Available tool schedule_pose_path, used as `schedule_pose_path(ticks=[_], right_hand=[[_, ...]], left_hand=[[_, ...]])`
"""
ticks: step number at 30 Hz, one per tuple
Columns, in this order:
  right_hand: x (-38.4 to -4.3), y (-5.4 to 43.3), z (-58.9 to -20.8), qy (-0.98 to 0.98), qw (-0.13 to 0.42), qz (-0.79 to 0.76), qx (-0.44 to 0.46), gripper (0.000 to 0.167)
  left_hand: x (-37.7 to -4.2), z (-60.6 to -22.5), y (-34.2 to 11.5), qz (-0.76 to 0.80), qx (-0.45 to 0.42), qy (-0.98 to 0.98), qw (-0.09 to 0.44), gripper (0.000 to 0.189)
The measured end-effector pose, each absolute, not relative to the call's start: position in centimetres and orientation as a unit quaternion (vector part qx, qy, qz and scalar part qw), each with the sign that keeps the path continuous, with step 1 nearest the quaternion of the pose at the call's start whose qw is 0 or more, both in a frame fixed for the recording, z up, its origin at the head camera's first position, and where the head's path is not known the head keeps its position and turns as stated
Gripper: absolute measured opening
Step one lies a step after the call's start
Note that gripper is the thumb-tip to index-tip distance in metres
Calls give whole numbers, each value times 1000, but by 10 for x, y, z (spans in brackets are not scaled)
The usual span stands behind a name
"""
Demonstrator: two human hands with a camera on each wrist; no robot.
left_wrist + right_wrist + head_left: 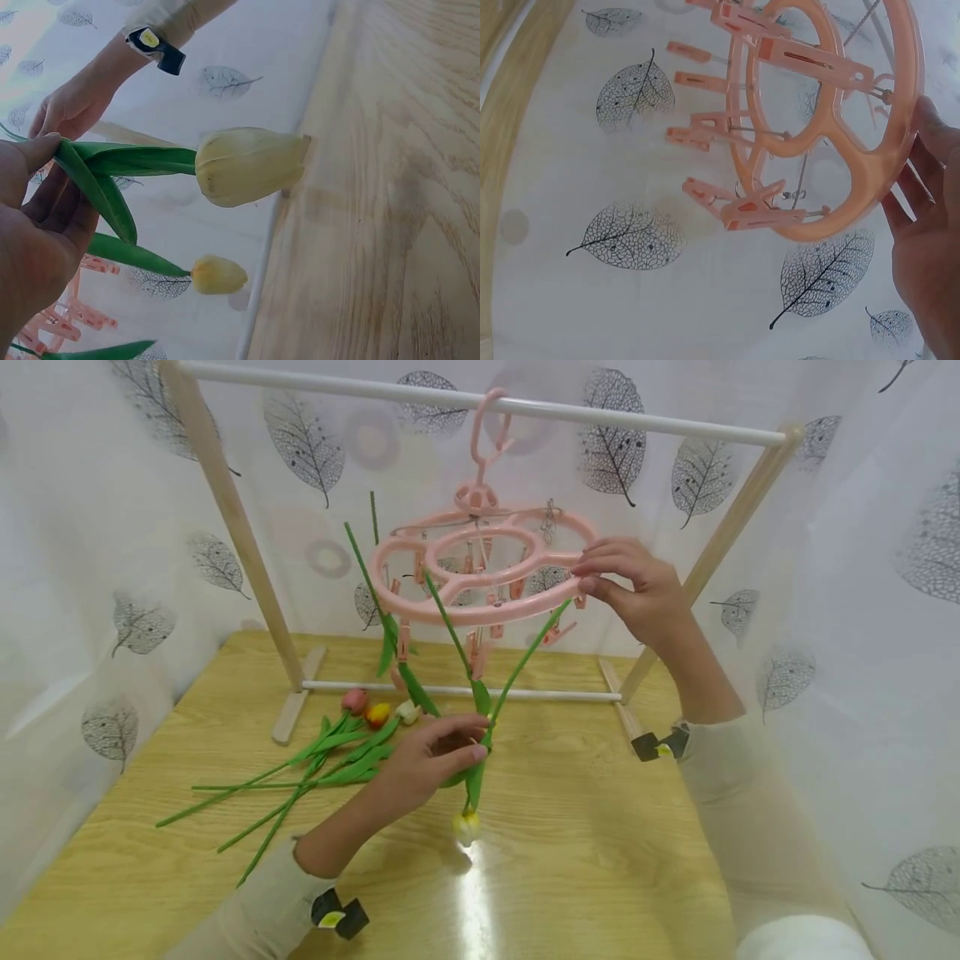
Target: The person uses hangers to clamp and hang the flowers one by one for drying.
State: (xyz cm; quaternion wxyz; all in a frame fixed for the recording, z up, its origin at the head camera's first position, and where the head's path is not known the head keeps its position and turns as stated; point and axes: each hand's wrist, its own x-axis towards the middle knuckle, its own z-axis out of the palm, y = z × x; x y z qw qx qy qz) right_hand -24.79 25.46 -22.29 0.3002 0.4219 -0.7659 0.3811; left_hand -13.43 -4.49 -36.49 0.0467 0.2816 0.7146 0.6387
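My left hand pinches the green stem of an upside-down artificial tulip whose pale yellow head points at the table. Its stem tip slants up to the front right rim of a round pink clip hanger. On that hanger's right edge, my right hand grips the ring between thumb and fingers. Pink clothespins dangle below the ring. Other tulips hang head down from its left and front, with one yellow head showing in the left wrist view.
The hanger hooks over the white top rod of a wooden stand. Several loose tulips, pink, orange-yellow and white, lie on the wooden table at the left. A leaf-print curtain surrounds the back and sides.
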Motion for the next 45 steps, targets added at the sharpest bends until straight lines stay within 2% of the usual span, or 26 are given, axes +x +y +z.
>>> schedule_pose_path(ticks=[18, 23, 32, 45], right_hand=[[-218, 197, -221, -729, 351, 361, 464, 29], [-215, 183, -222, -731, 359, 349, 463, 26], [-207, 164, -223, -752, 403, 265, 450, 18], [-203, 161, -226, -728, 446, 307, 421, 15]], left_hand=[[-136, -360, -52, 671, 254, 696, -20, 38], [-137, -361, -53, 671, 253, 695, -36, 38], [-138, -361, -53, 681, 252, 687, -43, 37], [-138, -361, -54, 686, 244, 685, -42, 39]])
